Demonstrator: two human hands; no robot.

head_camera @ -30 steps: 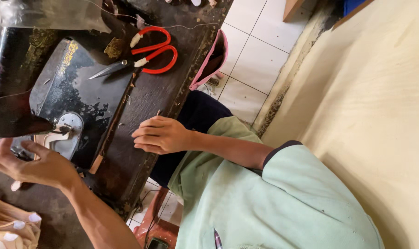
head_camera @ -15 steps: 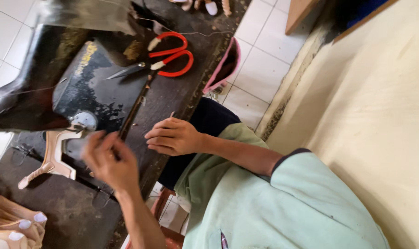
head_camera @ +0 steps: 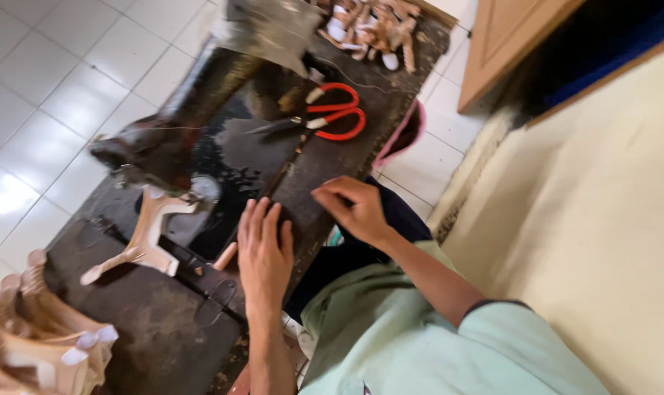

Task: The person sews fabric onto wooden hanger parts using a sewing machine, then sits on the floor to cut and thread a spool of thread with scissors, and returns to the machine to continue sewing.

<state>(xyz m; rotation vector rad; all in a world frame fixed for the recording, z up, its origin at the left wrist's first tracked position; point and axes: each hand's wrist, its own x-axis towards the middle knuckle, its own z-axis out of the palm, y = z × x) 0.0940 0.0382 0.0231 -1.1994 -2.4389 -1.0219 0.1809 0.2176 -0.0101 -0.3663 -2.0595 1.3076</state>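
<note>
No packages, labels, signs or screens show anywhere in this view.

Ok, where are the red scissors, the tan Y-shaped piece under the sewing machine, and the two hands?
red scissors [head_camera: 337,117]: head view, on a red handle loop.
tan Y-shaped piece [head_camera: 148,232]: head view, on its middle stem.
left hand [head_camera: 265,252]: head view, on its back.
right hand [head_camera: 354,207]: head view, on the knuckles.
</note>
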